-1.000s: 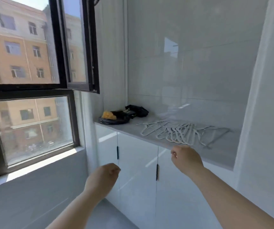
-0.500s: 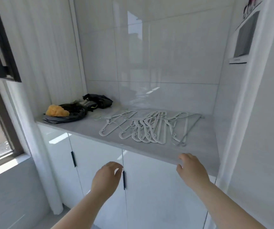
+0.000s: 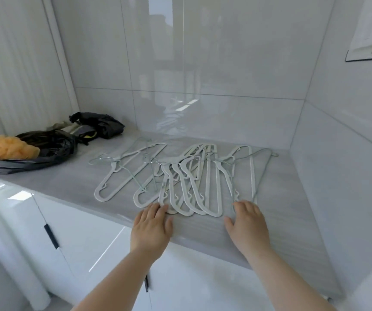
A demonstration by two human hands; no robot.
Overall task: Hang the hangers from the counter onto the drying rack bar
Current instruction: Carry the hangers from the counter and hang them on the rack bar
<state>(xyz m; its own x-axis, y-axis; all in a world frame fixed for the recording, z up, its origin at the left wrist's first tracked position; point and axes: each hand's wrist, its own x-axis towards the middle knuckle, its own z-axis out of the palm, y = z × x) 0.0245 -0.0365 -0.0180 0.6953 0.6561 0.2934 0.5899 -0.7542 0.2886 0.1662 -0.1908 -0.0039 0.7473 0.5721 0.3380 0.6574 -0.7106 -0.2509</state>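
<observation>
Head view: we judge this the gathering step, nothing lifted yet. The hangers lie fanned and overlapping, flat on the grey table. Our left hand is palm down, fingers straight and close together, tips touching the nearest hanger loops. Our right hand lies flat likewise, holding nothing, at the rightmost hanger's end. Next we must curl round a bundle; the rack bar is out of view.

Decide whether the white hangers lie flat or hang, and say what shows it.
Lying flat. The hangers rest overlapping on the grey counter, and none is hooked over anything.
</observation>
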